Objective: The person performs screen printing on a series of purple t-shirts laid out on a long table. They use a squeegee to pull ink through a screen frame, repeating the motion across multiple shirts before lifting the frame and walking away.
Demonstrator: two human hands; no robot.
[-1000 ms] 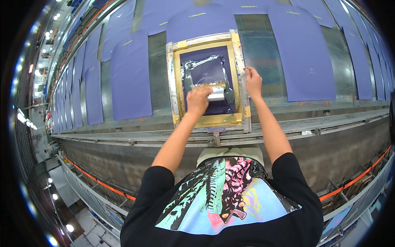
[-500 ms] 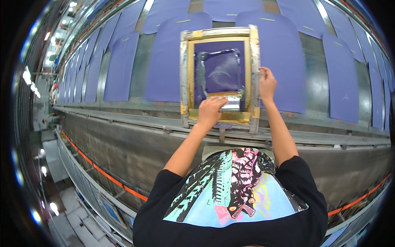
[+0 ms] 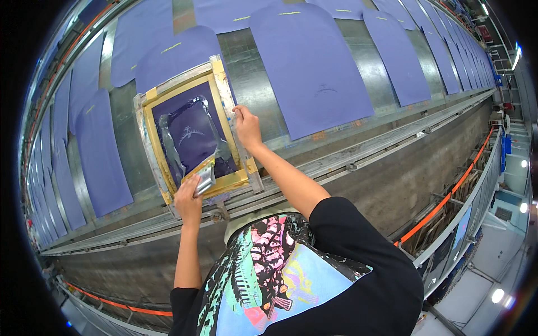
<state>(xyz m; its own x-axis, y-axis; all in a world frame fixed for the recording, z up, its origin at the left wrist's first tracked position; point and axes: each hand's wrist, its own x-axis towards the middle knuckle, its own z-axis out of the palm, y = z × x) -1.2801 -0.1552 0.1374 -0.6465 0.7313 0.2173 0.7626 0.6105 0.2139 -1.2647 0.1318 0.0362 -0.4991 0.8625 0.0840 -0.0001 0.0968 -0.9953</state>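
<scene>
A screen-printing frame [image 3: 225,92], edged with yellow tape, lies tilted over a purple panel [image 3: 180,51]. Its dark mesh [image 3: 188,119] bears a pale arc-shaped motif and a glossy ring of wet ink. My left hand [image 3: 189,197] is closed around a silver squeegee [image 3: 205,178] at the frame's near end, covering part of the lower left corner. On the right rail, the fingers of my right hand [image 3: 247,129] are closed at its outer edge. Whether the frame rests flat on the panel cannot be made out.
Purple panels lie in rows along a long metal table [image 3: 246,59]. The panel to the right [image 3: 305,61] carries a small dark arc print. A metal rail [image 3: 347,162] runs along the table's near edge. Beyond the walkway stretches an orange strip [image 3: 448,196].
The frame has shifted left from between two panels to over the left one, baring the right panel's print. The view has turned. My left hand and the squeegee have swung to a slant.
</scene>
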